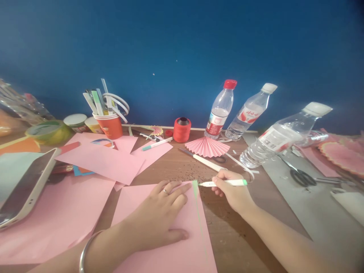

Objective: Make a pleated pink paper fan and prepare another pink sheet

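Observation:
My left hand (165,212) lies flat with spread fingers on a sheet of pink paper (139,261), wearing a ring and a bangle. In my right hand (231,191) is a white marker (210,184) with a green end, pinched between thumb and fingers. Its tip is at the sheet's far right corner, beside a light green coloured patch. From that patch a thin green line runs down near the right edge. Just beyond the marker lie a white-handled knife or saw-like tool (206,162) and a folded pink paper fan (207,146).
Bottles stand at the back right, one with a red cap (217,113). Black-handled scissors (303,177) rest on a grey surface to the right. A red thread spool (182,130), a red cup of pens (109,127), a capped marker (157,143) and a tablet-like device (27,189) are around the papers.

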Motion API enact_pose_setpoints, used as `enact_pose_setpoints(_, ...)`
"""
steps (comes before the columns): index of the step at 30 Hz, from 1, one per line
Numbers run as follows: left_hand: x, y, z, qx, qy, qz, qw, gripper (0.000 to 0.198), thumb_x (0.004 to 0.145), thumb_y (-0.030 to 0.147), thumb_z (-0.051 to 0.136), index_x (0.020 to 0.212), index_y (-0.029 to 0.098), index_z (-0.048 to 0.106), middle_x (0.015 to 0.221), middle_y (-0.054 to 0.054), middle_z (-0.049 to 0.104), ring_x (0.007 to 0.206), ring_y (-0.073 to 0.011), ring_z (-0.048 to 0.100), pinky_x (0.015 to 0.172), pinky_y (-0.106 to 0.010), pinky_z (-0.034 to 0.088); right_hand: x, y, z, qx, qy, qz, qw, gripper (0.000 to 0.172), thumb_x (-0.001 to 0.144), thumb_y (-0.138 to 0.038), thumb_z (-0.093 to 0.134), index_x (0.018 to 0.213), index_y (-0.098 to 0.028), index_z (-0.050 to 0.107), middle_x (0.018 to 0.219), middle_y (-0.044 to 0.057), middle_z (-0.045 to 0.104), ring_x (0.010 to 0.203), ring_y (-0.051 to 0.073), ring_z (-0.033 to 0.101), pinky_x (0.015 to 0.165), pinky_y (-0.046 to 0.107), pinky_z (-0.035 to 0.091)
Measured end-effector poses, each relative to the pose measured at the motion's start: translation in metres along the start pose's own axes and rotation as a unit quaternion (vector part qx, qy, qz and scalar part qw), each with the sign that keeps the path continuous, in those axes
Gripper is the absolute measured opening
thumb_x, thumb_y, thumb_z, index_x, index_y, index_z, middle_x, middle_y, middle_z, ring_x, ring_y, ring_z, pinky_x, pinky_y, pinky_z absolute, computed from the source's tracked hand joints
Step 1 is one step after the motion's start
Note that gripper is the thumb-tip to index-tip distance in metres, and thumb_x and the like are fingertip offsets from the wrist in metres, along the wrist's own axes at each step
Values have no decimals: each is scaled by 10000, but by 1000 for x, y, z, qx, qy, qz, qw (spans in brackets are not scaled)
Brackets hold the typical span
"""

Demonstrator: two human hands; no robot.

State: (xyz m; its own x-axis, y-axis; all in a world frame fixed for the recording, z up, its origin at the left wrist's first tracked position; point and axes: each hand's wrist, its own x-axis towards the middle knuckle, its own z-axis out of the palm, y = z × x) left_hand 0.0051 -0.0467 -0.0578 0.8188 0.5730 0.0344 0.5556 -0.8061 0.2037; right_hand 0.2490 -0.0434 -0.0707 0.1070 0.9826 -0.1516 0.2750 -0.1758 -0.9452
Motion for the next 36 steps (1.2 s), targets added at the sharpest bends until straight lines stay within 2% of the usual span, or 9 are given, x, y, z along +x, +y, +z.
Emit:
enact_pose_setpoints(3,0,0,0,-4,6,3,1000,480,743,606,573,1007,210,511,1441,-51,369,1268,-302,353,1038,-481,257,-1,-1,-2,-4,-46,-13,999,233,738,-289,566,550,-183,479,521,5,602,454,116,528,445,218,394)
enact_pose_setpoints(5,0,0,0,-6,9,4,1000,476,748,607,566,1007,211,514,1439,-52,373,1268,-301,354,1038,-481,258,-2,-2,-2,-20,-55,-24,998,224,744,-284,565,558,-180,497,531,7,608,472,117,534,462,220,399)
enact_pose_setpoints(11,0,0,0,-2,0,3,1000,476,751,604,566,1014,210,507,1454,-47,351,1277,-299,345,1047,-478,247,-2,-1,0,-40,-35,-25,998,234,757,-280,560,556,-184,490,538,2,614,489,121,546,466,216,408)
enact_pose_setpoints(15,0,0,0,-1,3,3,1000,483,745,606,572,1014,210,506,1451,-49,356,1278,-299,342,1043,-483,250,-1,0,2,-16,-1,-2,1000,235,757,-291,562,564,-189,474,548,-3,615,486,126,564,453,216,427)
enact_pose_setpoints(21,0,0,-1,-8,7,4,1000,487,735,598,589,1017,208,510,1446,-49,363,1272,-301,346,1040,-485,254,-2,-4,1,-5,-26,-18,999,231,750,-299,570,564,-189,486,546,1,611,482,125,559,468,226,437)
enact_pose_setpoints(26,0,1,-2,-12,6,3,1000,475,741,588,589,1019,210,511,1447,-51,361,1271,-307,348,1037,-491,255,-2,-4,1,-23,-15,-11,1000,224,762,-292,555,572,-193,487,554,4,615,492,133,561,467,233,428)
enact_pose_setpoints(31,0,0,-2,-2,-2,5,1000,487,747,597,577,1028,206,506,1451,-61,353,1270,-309,353,1042,-485,247,-3,-3,-1,-32,-75,-42,996,214,741,-267,561,553,-186,499,537,6,608,484,130,546,485,239,417)
enact_pose_setpoints(36,0,0,-1,-1,-2,2,1000,481,740,595,587,1015,209,506,1455,-51,349,1266,-311,355,1040,-484,251,-4,-3,0,-24,-24,-20,999,230,759,-288,556,562,-189,491,540,4,611,491,133,558,473,230,416)
